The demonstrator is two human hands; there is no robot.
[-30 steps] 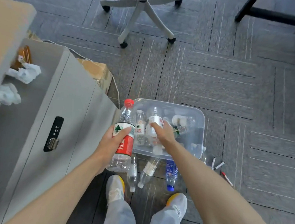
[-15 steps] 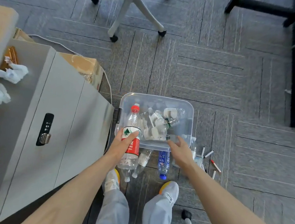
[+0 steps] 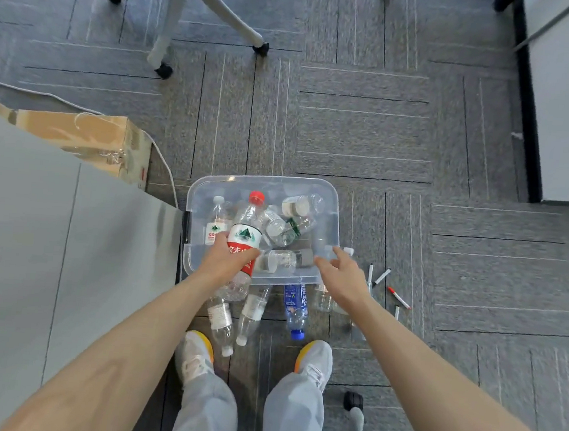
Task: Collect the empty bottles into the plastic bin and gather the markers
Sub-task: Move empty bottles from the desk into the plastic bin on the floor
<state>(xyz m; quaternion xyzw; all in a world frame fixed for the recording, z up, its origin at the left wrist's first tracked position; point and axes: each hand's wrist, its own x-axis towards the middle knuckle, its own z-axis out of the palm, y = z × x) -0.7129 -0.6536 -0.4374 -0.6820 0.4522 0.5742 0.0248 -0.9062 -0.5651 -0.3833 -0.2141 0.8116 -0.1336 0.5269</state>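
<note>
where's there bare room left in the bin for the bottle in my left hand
Bare room: along the bin's right wall, beyond the right hand, and a strip by its far wall. Crowded: the bin's middle and left, where the left hand holds the bottle, and the floor in front, with more bottles; markers lie to its right.

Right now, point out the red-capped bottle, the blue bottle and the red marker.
red-capped bottle (image 3: 244,234), head view, on its green-and-white label.
blue bottle (image 3: 295,301), head view, on its blue label.
red marker (image 3: 399,298), head view, on the middle of its white barrel.
</note>
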